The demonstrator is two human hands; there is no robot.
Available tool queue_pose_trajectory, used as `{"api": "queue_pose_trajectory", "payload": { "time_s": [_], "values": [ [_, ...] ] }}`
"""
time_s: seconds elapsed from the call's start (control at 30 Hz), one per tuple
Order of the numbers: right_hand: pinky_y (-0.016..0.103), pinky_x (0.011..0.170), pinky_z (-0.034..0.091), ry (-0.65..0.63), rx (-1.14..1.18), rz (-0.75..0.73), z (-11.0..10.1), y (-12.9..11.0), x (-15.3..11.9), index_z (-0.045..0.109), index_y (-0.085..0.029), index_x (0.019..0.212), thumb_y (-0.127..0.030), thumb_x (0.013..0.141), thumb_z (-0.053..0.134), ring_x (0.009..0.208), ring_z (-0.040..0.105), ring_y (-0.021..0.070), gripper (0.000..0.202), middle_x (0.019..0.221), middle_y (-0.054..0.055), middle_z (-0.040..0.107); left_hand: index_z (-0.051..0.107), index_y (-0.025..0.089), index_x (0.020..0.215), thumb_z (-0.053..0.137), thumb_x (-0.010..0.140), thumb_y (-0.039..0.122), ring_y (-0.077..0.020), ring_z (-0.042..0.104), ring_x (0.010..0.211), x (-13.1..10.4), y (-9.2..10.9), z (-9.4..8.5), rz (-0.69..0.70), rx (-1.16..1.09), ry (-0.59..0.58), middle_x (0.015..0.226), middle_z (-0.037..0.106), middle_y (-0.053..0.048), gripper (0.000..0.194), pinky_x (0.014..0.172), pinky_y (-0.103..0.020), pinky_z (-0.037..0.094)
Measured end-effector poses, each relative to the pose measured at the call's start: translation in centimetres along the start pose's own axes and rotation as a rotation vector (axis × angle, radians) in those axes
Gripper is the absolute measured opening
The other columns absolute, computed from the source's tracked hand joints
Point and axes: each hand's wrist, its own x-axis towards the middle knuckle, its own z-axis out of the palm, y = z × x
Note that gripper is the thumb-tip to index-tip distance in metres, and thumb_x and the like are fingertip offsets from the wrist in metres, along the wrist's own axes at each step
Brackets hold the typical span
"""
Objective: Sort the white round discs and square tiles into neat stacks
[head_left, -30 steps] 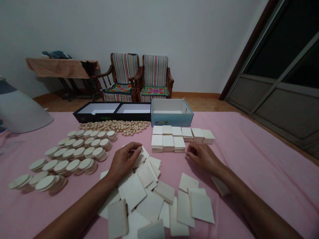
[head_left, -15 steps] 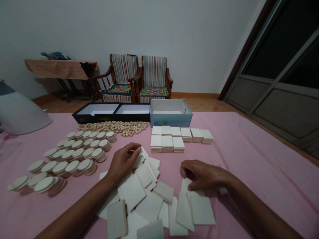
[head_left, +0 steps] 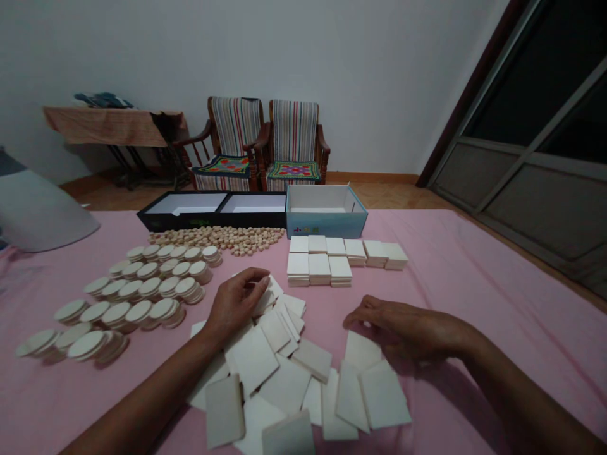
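A loose pile of pale square wooden tiles (head_left: pixel 252 361) lies in front of me, several overlapping at angles. On its far left side, my left hand (head_left: pixel 239 298) has its fingers curled around tiles at the pile's edge; the fingers partly hide them. My right hand (head_left: pixel 410 330) is over the right side, palm down, with fingers reaching forward and apart from the thumb. Just beneath its fingertips lies one square tile (head_left: pixel 361 349), with more tiles nearer me. Whether the thumb touches that tile is hard to see.
Neat stacks of square tiles (head_left: pixel 319 270) stand beyond the pile, before a light blue box (head_left: pixel 326 224). Rows of round wooden discs (head_left: pixel 139 311) lie left, with small wooden beads (head_left: pixel 215 239) behind them. A black divided tray (head_left: pixel 190 221) sits at the pink cloth's far edge.
My right hand has shifted slightly right and its fingers have straightened, uncovering more of the tile below. My left hand keeps its place on the pile. The view has tilted slightly.
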Motion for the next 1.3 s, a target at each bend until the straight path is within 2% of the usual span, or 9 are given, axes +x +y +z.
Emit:
{"api": "queue_pose_trajectory", "payload": {
  "time_s": [0.23,0.37,0.47,0.6,0.73,0.93,1.07,1.2,1.3],
  "values": [
    [0.027,0.081,0.042,-0.013,-0.036,-0.039,0.7,-1.3,-0.2,0.051,-0.03,0.127,0.003,0.06,0.052,0.099,0.05,0.0198,0.074,0.115,0.006,0.051,0.067,0.018,0.096,0.051,0.081,0.051,-0.0209,0.065,0.082,0.1,-0.2,0.1,0.005,0.01,-0.004,0.095,0.071,-0.006,0.04,0.077,-0.031,0.051],
    [0.029,0.085,0.041,0.012,-0.047,-0.099,1.5,-0.7,0.3,0.056,-0.028,0.119,0.001,0.062,0.053,0.1,0.05,0.019,0.063,0.117,0.006,0.049,0.067,0.018,0.094,0.052,0.078,0.053,-0.021,0.065,0.081,0.1,0.0,0.2,-0.008,0.009,0.015,0.094,0.072,-0.005,0.041,0.077,-0.031,0.051],
    [0.031,0.086,0.042,0.058,-0.048,-0.081,1.3,0.1,0.3,0.056,-0.023,0.112,-0.004,0.062,0.057,0.098,0.051,0.0191,0.053,0.111,0.006,0.051,0.068,0.017,0.092,0.052,0.076,0.054,-0.021,0.065,0.08,0.1,0.3,0.2,-0.019,0.002,0.034,0.093,0.072,-0.006,0.043,0.076,-0.031,0.052],
    [0.037,0.091,0.04,0.253,-0.126,-0.002,-0.3,1.0,0.4,0.051,-0.019,0.116,-0.017,0.069,0.062,0.103,0.049,0.0224,0.049,0.112,0.009,0.053,0.068,0.017,0.092,0.052,0.075,0.054,-0.0197,0.065,0.076,0.1,0.4,0.1,-0.016,0.005,0.045,0.09,0.072,-0.005,0.043,0.072,-0.029,0.052],
    [0.041,0.096,0.037,0.507,-0.229,0.081,-1.8,1.4,2.5,0.047,-0.018,0.123,-0.022,0.073,0.06,0.112,0.045,0.0256,0.052,0.122,0.013,0.05,0.068,0.017,0.09,0.052,0.075,0.054,-0.0196,0.065,0.074,0.0,0.6,0.0,-0.007,0.0,0.048,0.089,0.072,-0.006,0.043,0.072,-0.03,0.051],
    [0.038,0.092,0.041,0.651,-0.257,0.097,-3.0,2.2,6.1,0.049,-0.015,0.125,-0.02,0.072,0.059,0.112,0.049,0.024,0.054,0.122,0.013,0.05,0.068,0.017,0.088,0.052,0.075,0.053,-0.0205,0.065,0.078,0.0,0.6,0.0,0.014,-0.019,0.043,0.09,0.072,-0.006,0.041,0.075,-0.031,0.052],
    [0.031,0.079,0.045,0.756,-0.212,0.184,-2.8,3.1,3.7,0.057,-0.016,0.113,-0.02,0.077,0.053,0.087,0.059,0.0178,0.036,0.105,0.009,0.06,0.068,0.017,0.089,0.052,0.076,0.053,-0.0193,0.065,0.075,0.0,0.4,0.1,0.026,-0.01,0.046,0.089,0.072,-0.005,0.042,0.073,-0.029,0.052],
    [0.028,0.068,0.046,0.587,-0.17,0.377,-1.5,3.7,-1.5,0.062,-0.016,0.098,-0.027,0.08,0.053,0.075,0.061,0.0172,0.023,0.089,0.007,0.065,0.069,0.018,0.089,0.053,0.076,0.053,-0.0196,0.065,0.076,0.1,0.4,0.1,0.036,0.026,0.053,0.088,0.072,-0.005,0.041,0.074,-0.029,0.051],
    [0.033,0.076,0.046,0.451,-0.162,0.446,-0.2,3.8,-5.1,0.062,-0.016,0.103,-0.026,0.075,0.058,0.085,0.06,0.0208,0.03,0.096,0.009,0.065,0.069,0.018,0.088,0.052,0.075,0.054,-0.0199,0.065,0.074,0.2,0.4,0.1,0.042,0.051,0.06,0.087,0.072,-0.004,0.041,0.073,-0.029,0.052]
  ]
}}
